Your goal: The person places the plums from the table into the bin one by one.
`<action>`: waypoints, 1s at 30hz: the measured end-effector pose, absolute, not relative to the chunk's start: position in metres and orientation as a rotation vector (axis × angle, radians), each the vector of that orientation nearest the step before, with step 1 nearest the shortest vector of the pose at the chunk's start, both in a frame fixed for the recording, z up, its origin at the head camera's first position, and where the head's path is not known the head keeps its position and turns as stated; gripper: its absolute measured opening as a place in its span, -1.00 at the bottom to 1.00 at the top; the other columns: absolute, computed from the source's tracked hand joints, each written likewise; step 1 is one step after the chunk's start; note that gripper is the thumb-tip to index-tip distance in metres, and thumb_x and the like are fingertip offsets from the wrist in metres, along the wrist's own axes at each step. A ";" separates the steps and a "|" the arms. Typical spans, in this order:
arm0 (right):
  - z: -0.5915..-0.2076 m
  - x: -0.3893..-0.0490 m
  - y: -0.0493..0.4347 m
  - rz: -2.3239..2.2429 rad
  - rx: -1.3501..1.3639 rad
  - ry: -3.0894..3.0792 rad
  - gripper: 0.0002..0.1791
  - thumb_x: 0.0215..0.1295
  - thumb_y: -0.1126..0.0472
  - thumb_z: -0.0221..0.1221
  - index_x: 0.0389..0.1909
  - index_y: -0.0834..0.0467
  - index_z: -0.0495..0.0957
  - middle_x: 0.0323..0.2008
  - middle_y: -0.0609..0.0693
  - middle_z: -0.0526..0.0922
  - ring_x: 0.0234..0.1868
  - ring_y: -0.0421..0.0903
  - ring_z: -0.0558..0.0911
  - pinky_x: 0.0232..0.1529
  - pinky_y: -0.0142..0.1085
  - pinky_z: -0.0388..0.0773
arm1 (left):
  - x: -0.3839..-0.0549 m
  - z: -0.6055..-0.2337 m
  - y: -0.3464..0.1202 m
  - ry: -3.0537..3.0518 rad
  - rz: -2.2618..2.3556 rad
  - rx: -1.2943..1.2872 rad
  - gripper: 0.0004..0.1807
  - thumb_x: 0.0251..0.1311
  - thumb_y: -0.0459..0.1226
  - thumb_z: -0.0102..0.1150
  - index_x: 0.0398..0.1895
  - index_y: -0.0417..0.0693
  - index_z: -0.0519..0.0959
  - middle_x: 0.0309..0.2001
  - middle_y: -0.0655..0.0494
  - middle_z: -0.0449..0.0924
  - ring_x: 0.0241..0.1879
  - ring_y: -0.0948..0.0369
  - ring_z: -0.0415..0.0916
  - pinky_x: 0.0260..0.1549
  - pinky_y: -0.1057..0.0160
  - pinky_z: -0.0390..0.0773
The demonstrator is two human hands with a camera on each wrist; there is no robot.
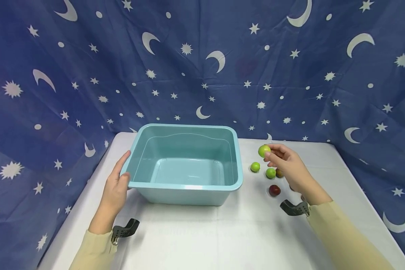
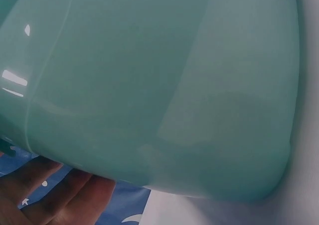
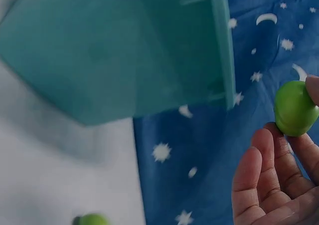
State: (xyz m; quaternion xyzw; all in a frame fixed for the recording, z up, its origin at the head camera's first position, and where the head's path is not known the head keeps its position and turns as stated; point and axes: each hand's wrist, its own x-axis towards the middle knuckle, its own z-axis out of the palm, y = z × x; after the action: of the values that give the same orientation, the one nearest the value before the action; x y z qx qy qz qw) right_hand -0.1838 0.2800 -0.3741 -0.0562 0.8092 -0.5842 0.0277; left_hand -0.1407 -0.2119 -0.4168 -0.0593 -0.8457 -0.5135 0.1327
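Note:
A light teal plastic basin [image 1: 189, 186] stands on the white table. My left hand [image 1: 113, 189] grips its left rim near the front corner; in the left wrist view, the fingers [image 2: 97, 197] lie along its outer wall. To the right of the basin my right hand [image 1: 288, 165] pinches a small green round fruit [image 1: 264, 151] between thumb and fingertips, raised over the table. The right wrist view shows this green fruit [image 3: 295, 109] close up, the other fingers [image 3: 247, 177] loosely bent. Below that hand lie two more green fruits [image 1: 255, 167] and a dark red one [image 1: 274, 190].
A brownish fruit [image 1: 279, 173] sits by the right hand, and more dark ones are partly hidden beneath that hand and wrist. The table [image 1: 189, 240] ends at a blue curtain [image 1: 222, 101] with moons and stars behind it.

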 end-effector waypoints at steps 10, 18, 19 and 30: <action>-0.333 -0.213 0.225 -1.860 -0.368 2.429 -0.48 0.28 -0.06 0.25 0.15 0.13 0.44 -0.03 0.13 0.54 -0.06 0.08 0.54 -0.09 -0.23 0.58 | -0.139 -0.416 -0.211 -2.421 -1.478 -0.209 -0.35 0.36 -0.34 -0.34 0.50 0.28 0.13 0.46 -0.01 0.09 0.26 -0.17 0.19 -0.08 -0.31 0.43; -0.322 -0.231 0.183 -1.791 -0.472 2.386 -0.50 0.24 -0.08 0.28 0.10 0.08 0.48 -0.04 0.05 0.59 -0.04 0.07 0.56 -0.06 -0.10 0.54 | -0.139 -0.416 -0.209 -2.428 -1.471 -0.206 -0.36 0.37 -0.34 -0.36 0.51 0.29 0.12 0.45 -0.03 0.10 0.21 -0.17 0.26 -0.12 -0.20 0.50; -0.321 -0.233 0.177 -1.771 -0.484 2.387 -0.51 0.24 -0.08 0.28 0.09 0.08 0.48 -0.05 0.04 0.59 -0.06 0.04 0.56 -0.07 -0.11 0.55 | -0.139 -0.416 -0.210 -2.431 -1.468 -0.198 -0.36 0.38 -0.34 -0.36 0.51 0.29 0.12 0.45 -0.04 0.10 0.18 -0.17 0.29 -0.15 -0.16 0.53; -0.322 -0.245 0.131 -1.415 -0.572 2.561 -0.64 0.20 0.00 0.32 -0.07 0.07 0.55 -0.19 -0.03 0.61 -0.17 -0.05 0.58 -0.18 -0.20 0.55 | -0.141 -0.417 -0.210 -2.412 -1.458 -0.197 -0.37 0.38 -0.34 -0.35 0.51 0.27 0.13 0.44 -0.05 0.13 0.15 -0.16 0.33 -0.15 -0.20 0.52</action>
State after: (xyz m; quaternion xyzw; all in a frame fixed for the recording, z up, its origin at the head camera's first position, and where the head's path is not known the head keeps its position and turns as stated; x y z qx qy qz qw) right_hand -0.2450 0.1313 -0.3223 -0.1912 0.8563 -0.4731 0.0799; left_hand -0.1405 -0.2098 -0.4174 -0.0689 -0.8431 -0.5097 0.1573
